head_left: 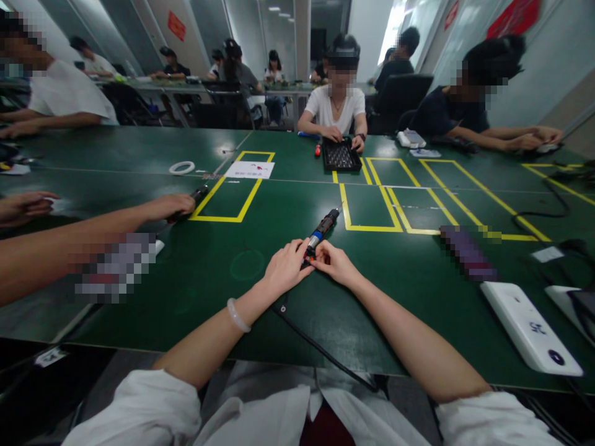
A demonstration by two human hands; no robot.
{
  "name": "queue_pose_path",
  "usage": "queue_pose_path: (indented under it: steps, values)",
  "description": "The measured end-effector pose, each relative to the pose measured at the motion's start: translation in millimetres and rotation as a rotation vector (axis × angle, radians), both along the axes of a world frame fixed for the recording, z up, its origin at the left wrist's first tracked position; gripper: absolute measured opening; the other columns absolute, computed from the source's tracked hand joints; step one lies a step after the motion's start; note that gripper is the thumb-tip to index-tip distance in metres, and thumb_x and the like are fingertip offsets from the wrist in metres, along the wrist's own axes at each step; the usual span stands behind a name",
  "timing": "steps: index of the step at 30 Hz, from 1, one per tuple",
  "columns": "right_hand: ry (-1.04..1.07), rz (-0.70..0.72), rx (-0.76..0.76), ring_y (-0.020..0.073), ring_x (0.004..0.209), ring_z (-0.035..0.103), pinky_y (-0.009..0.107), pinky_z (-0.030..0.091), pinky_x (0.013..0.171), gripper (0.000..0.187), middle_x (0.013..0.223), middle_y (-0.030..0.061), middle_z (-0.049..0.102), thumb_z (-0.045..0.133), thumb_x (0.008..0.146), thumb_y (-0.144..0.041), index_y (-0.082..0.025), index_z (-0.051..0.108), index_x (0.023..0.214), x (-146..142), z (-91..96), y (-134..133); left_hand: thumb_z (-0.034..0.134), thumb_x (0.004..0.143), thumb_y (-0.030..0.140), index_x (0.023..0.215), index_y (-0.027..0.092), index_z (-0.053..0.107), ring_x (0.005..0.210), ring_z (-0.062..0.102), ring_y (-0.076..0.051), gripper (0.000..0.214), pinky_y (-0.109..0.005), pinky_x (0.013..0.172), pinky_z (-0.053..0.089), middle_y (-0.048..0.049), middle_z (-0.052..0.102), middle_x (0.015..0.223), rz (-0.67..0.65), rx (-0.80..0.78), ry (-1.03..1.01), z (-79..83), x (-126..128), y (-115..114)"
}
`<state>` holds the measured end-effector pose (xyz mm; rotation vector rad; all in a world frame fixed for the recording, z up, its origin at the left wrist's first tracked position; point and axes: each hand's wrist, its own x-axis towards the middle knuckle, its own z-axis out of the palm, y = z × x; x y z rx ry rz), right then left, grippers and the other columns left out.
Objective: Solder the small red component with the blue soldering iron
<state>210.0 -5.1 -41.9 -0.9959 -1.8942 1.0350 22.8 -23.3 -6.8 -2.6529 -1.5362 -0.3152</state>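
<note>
fingers point(297, 249) hold slim, dark, cylindrical screwdriver point(326, 223), blue-banded

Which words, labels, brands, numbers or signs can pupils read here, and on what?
None reads with certainty.
White device: dark marks, too blurred.
White sheet: faint marks, too small.
Red wall sign, upper left: too blurred.
White cable tag: too small.
Electric screwdriver: no lettering legible.

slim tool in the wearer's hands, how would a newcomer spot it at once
At the green table, find the wearer's left hand and right hand, close together. The slim tool they hold points away; blue and silver bands distinguish it from the neighbour's dark tool held at left.
</note>
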Motion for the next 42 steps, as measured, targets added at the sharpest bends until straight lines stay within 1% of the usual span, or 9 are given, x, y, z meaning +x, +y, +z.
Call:
queue_pose_path:
  steps: [2, 9, 15, 20, 23, 27, 30, 36, 42]
  values:
    - [-0.023, 0.001, 0.002, 0.01, 0.055, 0.048, 0.022, 0.037, 0.054, 0.021, 0.067, -0.0054, 0.051, 0.062, 0.083, -0.034, -0.021, 0.046, 0.084, 0.5, 0.1, 0.0, 0.053, 0.088, 0.045, 0.143, 0.019, 0.031, 0.109, 0.054, -0.025, 0.064, -0.035, 0.086, 0.047, -0.0123, 0.05, 0.128, -0.002, 0.002, 0.004, -0.1, 0.4, 0.4]
    - [-0.011, 0.027, -0.005, 0.0104, 0.057, 0.049, 0.022, 0.039, 0.056, 0.02, 0.068, -0.0044, 0.053, 0.061, 0.085, -0.035, -0.02, 0.051, 0.092, 0.3, 0.4, 0.1, 0.053, 0.088, 0.044, 0.144, 0.02, 0.029, 0.11, 0.053, -0.025, 0.066, -0.036, 0.087, 0.046, -0.0129, 0.049, 0.128, -0.006, -0.017, -0.002, 0.1, 0.8, 0.5]
    - [-0.033, 0.012, 0.011, 0.011, 0.058, 0.049, 0.022, 0.038, 0.057, 0.02, 0.068, -0.0029, 0.055, 0.061, 0.086, -0.037, -0.018, 0.055, 0.085, 0.7, 4.3, -2.0, 0.053, 0.088, 0.044, 0.145, 0.022, 0.028, 0.109, 0.054, -0.025, 0.066, -0.035, 0.087, 0.047, -0.0119, 0.049, 0.127, -0.002, -0.031, -0.016, 1.8, 2.5, -0.1]
    - [-0.02, -0.008, 0.053, 0.0115, 0.059, 0.049, 0.022, 0.038, 0.058, 0.019, 0.068, -0.0019, 0.057, 0.061, 0.086, -0.036, -0.017, 0.058, 0.081, 0.8, 2.2, -1.0, 0.051, 0.09, 0.043, 0.145, 0.024, 0.029, 0.108, 0.054, -0.025, 0.062, -0.035, 0.086, 0.047, -0.0115, 0.049, 0.126, 0.007, -0.041, -0.037, 2.5, 3.1, -0.5]
    - [-0.004, -0.002, 0.089, 0.0118, 0.061, 0.051, 0.023, 0.039, 0.06, 0.017, 0.074, -0.0004, 0.061, 0.058, 0.088, -0.034, -0.017, 0.062, 0.088, 0.9, 2.5, -1.5, 0.046, 0.092, 0.043, 0.145, 0.024, 0.029, 0.107, 0.054, -0.024, 0.059, -0.035, 0.086, 0.048, -0.0112, 0.048, 0.126, 0.024, -0.045, -0.043, 2.4, 2.7, -0.3]
    - [0.012, -0.014, 0.055, 0.0116, 0.063, 0.053, 0.023, 0.042, 0.062, 0.021, 0.08, 0.0005, 0.064, 0.056, 0.09, -0.033, -0.017, 0.061, 0.103, 3.1, 4.9, -2.9, 0.044, 0.092, 0.044, 0.145, 0.023, 0.029, 0.107, 0.054, -0.024, 0.059, -0.035, 0.087, 0.048, -0.0111, 0.047, 0.126, 0.036, -0.055, -0.051, 3.2, 1.4, 1.2]
    - [0.015, -0.037, 0.028, 0.0118, 0.064, 0.054, 0.023, 0.043, 0.063, 0.022, 0.077, -0.0002, 0.063, 0.056, 0.089, -0.034, -0.017, 0.061, 0.103, 6.3, 4.3, -1.9, 0.045, 0.092, 0.045, 0.146, 0.025, 0.028, 0.11, 0.052, -0.024, 0.06, -0.034, 0.085, 0.049, -0.0107, 0.046, 0.126, 0.037, -0.084, -0.071, 5.0, -0.7, 3.0]
    - [0.032, -0.059, -0.013, 0.0125, 0.064, 0.058, 0.024, 0.045, 0.064, 0.02, 0.074, 0.0, 0.063, 0.055, 0.089, -0.033, -0.017, 0.061, 0.099, 10.6, 0.6, 2.3, 0.044, 0.092, 0.046, 0.147, 0.026, 0.026, 0.112, 0.05, -0.025, 0.061, -0.033, 0.081, 0.05, -0.0113, 0.045, 0.127, 0.081, -0.127, -0.088, 8.3, -11.3, 13.5]
    - [0.02, -0.059, -0.025, 0.0125, 0.065, 0.059, 0.024, 0.045, 0.064, 0.018, 0.073, 0.0008, 0.065, 0.054, 0.089, -0.031, -0.016, 0.063, 0.095, 10.5, 4.1, 1.6, 0.041, 0.092, 0.05, 0.148, 0.026, 0.026, 0.116, 0.048, -0.027, 0.064, -0.037, 0.083, 0.05, -0.0126, 0.043, 0.131, 0.235, -0.165, -0.09, 7.4, -40.8, 38.3]
